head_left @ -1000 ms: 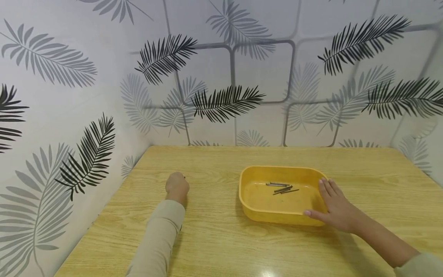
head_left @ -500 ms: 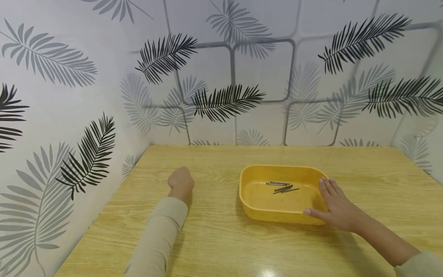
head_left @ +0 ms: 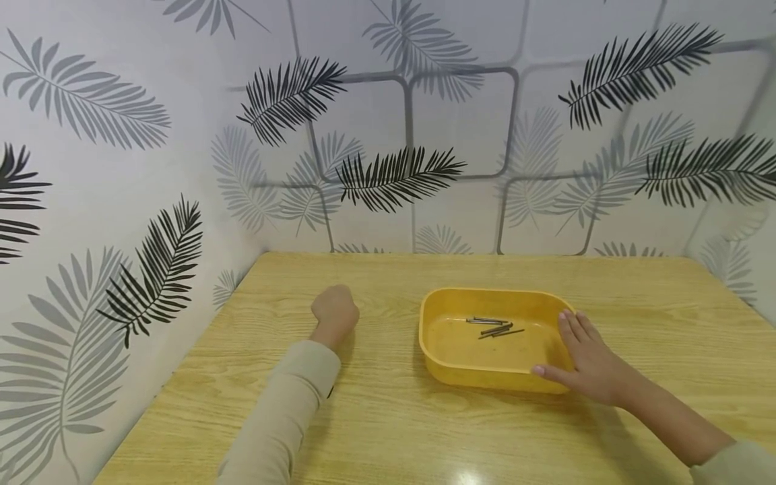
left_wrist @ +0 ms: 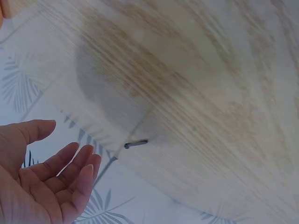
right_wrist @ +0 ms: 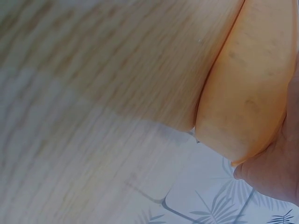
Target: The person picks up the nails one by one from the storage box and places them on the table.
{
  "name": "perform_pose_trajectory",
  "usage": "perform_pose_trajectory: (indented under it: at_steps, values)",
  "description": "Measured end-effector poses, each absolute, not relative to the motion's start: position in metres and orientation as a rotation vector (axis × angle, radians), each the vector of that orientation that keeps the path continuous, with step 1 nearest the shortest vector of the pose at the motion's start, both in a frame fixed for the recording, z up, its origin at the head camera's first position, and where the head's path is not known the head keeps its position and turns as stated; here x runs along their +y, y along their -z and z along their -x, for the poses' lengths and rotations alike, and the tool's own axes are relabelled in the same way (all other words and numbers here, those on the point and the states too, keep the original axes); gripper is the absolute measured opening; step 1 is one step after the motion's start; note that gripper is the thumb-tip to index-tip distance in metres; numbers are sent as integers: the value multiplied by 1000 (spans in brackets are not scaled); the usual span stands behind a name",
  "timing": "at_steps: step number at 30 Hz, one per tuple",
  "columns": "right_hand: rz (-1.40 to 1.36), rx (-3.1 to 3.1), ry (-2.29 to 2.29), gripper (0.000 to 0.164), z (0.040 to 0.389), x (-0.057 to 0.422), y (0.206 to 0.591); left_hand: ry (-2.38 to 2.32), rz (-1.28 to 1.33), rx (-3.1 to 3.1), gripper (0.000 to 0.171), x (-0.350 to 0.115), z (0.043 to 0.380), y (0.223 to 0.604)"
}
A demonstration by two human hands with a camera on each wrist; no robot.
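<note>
On the left of the table my left hand hovers with its back to the head camera. In the left wrist view the same hand has loosely bent fingers, thumb apart, and holds nothing. Just beyond its fingertips a short dark nail-like piece lies on the wood, hidden in the head view. My right hand rests on the right end of a yellow plastic tray, fingers straight over the side rim and thumb along the front rim. Several dark nails lie loose inside the tray.
The light wood-grain table reaches back to a wall with a leaf pattern. Another patterned wall runs along its left side. The tray stands right of the middle.
My left hand has shifted to the right and slightly toward the back of the table. My right hand, the tray and its nails stay where they were.
</note>
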State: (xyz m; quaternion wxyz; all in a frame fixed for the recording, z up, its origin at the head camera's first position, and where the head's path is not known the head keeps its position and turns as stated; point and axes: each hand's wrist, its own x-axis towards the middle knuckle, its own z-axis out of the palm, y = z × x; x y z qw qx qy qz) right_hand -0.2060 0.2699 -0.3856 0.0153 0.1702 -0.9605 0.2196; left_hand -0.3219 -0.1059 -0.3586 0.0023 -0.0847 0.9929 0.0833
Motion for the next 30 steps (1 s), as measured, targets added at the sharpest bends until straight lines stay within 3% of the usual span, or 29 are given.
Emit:
perform_pose_trajectory:
  at_steps: [7,13,19,30]
  values:
    - [-523,-2992,-691,101,205,270,385,-233,208,3135,15,-89,323,351]
    - [-531,-2986,-699,100,206,271,388,-225,101,3167,26,-73,318,344]
    - [-531,-2981,-704,100,205,271,388,-270,12,3183,21,-58,315,341]
    - [-527,-2992,-706,101,206,271,386,-285,-131,3232,37,-40,315,336]
